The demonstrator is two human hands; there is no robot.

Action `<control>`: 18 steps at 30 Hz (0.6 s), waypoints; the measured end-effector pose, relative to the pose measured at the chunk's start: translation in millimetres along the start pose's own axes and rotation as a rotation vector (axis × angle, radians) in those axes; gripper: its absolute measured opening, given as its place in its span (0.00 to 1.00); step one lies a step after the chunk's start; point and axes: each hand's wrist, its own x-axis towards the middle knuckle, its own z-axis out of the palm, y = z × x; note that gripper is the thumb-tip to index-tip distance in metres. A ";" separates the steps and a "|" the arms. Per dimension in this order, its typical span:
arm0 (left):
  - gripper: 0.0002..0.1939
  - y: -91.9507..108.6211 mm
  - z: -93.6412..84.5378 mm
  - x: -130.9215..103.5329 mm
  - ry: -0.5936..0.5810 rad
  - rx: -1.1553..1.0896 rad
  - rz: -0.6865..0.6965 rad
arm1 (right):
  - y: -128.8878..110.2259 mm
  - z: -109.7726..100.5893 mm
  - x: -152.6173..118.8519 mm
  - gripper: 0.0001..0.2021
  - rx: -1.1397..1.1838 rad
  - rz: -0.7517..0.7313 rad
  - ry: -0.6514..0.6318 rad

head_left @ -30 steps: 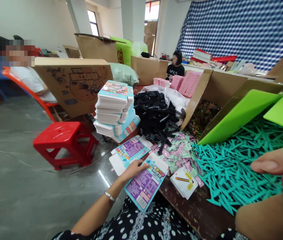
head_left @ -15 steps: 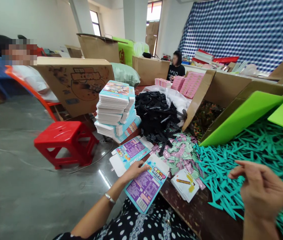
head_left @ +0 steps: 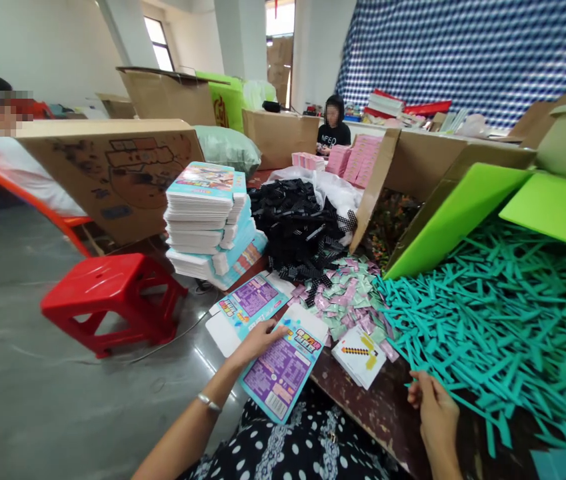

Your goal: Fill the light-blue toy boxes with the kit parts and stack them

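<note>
My left hand (head_left: 259, 343) grips the edge of a blue and purple printed box (head_left: 283, 373), thumb on top, over my lap. Beneath and beyond it lies another flattened box (head_left: 250, 303) at the table edge. My right hand (head_left: 433, 400) is low over the table, its fingers curled together at the near edge of a heap of teal plastic pieces (head_left: 483, 320); whatever they may pinch is too small to make out. Between the hands sits a small stack of white cards (head_left: 360, 357) with a pickaxe picture. Small pink and green packets (head_left: 355, 300) lie behind the cards.
A tall stack of printed boxes (head_left: 200, 213) stands left of a black mesh pile (head_left: 297, 227). Green panels (head_left: 463, 220) flank the teal heap. A red stool (head_left: 107, 293) is at left. Two people (head_left: 335, 133) sit farther off.
My right hand has moved left and down, toward the near edge of the teal heap, fingers curled together. My left hand keeps its hold on the box. The view has shifted to the right.
</note>
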 end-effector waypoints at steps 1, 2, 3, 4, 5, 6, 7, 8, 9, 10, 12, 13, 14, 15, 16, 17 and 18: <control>0.40 0.8 -0.3 -0.1 0.001 0.005 0.002 | 1.0 0.3 -0.1 0.39 -0.001 -0.009 -0.003; 0.41 1.5 -0.6 -0.2 0.003 0.009 0.005 | 1.8 0.7 -0.2 0.39 -0.002 -0.015 -0.005; 0.41 2.2 -0.8 -0.3 0.003 0.012 0.007 | 2.6 1.1 -0.4 0.40 -0.004 -0.019 -0.007; 0.41 2.8 -0.8 -0.5 0.002 0.015 0.010 | 3.4 1.5 -0.8 0.40 -0.007 -0.019 -0.009; 0.41 3.3 -0.8 -0.8 0.000 0.016 0.012 | 4.1 1.7 -1.3 0.41 -0.010 -0.016 -0.013; 0.41 3.6 -0.7 -1.0 -0.002 0.018 0.013 | 4.6 1.9 -1.8 0.43 -0.015 -0.013 -0.019; 0.42 3.8 -0.6 -1.2 -0.005 0.017 0.013 | 4.8 2.1 -2.4 0.44 -0.020 -0.010 -0.026; 0.42 3.9 -0.4 -1.4 -0.006 0.017 0.014 | 4.6 2.1 -3.1 0.45 -0.027 -0.011 -0.032; 0.42 3.9 -0.2 -1.4 -0.006 0.015 0.013 | 4.1 2.2 -3.8 0.46 -0.036 -0.013 -0.035; 0.42 3.7 0.0 -1.2 -0.005 0.013 0.013 | 3.4 2.1 -4.5 0.47 -0.046 -0.017 -0.035; 0.42 3.4 0.3 -0.6 -0.002 0.009 0.012 | 2.2 1.6 -5.6 0.48 -0.066 -0.030 -0.035; 0.42 3.3 0.4 -0.2 -0.001 0.007 0.012 | 2.1 1.1 -5.9 0.48 -0.077 -0.036 -0.039; 0.43 3.2 0.4 0.3 0.000 0.005 0.011 | 2.7 0.4 -5.8 0.48 -0.089 -0.042 -0.045; 0.43 3.3 0.3 0.6 0.001 0.003 0.009 | 3.8 -0.4 -5.4 0.49 -0.099 -0.047 -0.052; 0.42 3.3 0.3 0.9 0.002 0.001 0.007 | 5.5 -1.4 -4.6 0.49 -0.109 -0.051 -0.060; 0.42 3.3 0.3 1.2 0.005 -0.001 0.005 | 7.4 -2.4 -3.4 0.50 -0.119 -0.054 -0.065; 0.41 3.3 0.3 1.3 0.008 -0.004 0.002 | 9.4 -3.4 -1.9 0.51 -0.128 -0.057 -0.065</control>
